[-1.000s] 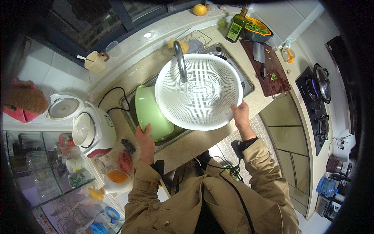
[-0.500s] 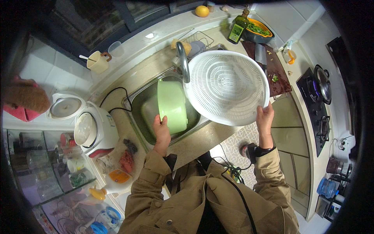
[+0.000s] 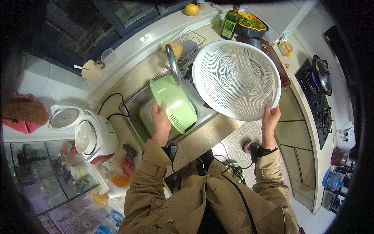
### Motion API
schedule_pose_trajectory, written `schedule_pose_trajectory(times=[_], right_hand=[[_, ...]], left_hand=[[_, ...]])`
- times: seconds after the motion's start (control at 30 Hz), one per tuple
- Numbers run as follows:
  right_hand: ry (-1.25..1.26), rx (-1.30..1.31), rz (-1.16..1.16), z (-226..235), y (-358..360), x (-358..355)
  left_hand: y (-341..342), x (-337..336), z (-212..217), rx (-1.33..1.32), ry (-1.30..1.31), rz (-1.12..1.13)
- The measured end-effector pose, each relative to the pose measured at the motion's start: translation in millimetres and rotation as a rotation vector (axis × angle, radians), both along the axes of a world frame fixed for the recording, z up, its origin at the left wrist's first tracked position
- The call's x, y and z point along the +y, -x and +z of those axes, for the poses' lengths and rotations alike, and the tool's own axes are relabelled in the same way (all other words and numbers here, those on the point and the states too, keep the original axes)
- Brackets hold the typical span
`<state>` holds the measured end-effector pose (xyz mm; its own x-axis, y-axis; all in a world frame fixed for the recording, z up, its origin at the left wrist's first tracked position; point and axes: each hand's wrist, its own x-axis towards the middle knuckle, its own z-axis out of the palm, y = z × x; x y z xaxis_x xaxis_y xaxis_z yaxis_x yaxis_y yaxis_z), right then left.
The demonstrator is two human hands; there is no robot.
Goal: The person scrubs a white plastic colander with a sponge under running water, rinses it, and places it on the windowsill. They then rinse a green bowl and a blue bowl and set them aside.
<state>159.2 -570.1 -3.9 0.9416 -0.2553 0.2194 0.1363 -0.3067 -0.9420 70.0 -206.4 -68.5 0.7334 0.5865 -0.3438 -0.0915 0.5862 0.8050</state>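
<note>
Left hand grips green basin tilted in sink under tap — right hand holds white colander rim; rinsing step, next needs steady tilt.

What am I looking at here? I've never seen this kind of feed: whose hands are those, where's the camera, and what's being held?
No machine: a person's two bare hands, filmed by a fisheye camera on their head looking down, so straight edges bend. The left hand grips a green bowl tilted in the steel sink under the tap. The right hand holds a large white colander by its rim, above the counter. A rice cooker stands left; a stove sits right.
</note>
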Motion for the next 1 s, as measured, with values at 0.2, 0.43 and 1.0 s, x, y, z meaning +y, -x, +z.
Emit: schedule_pose_trajectory(times=[0.2,0.43,1.0], right_hand=[[-0.076,0.066,-0.073,-2.8,0.5,-9.0],[-0.173,0.171,-0.123,-11.1,2.6,-13.9],[-0.497,0.387,-0.142,-28.2,2.1,-15.6]], left_hand=[[-1.5,45.1,9.3,0.001,0.033,0.115],[62.1,106.2,-22.6,0.050,-0.306,0.031],[81.6,29.0,-93.7,0.115,-0.773,-0.507]])
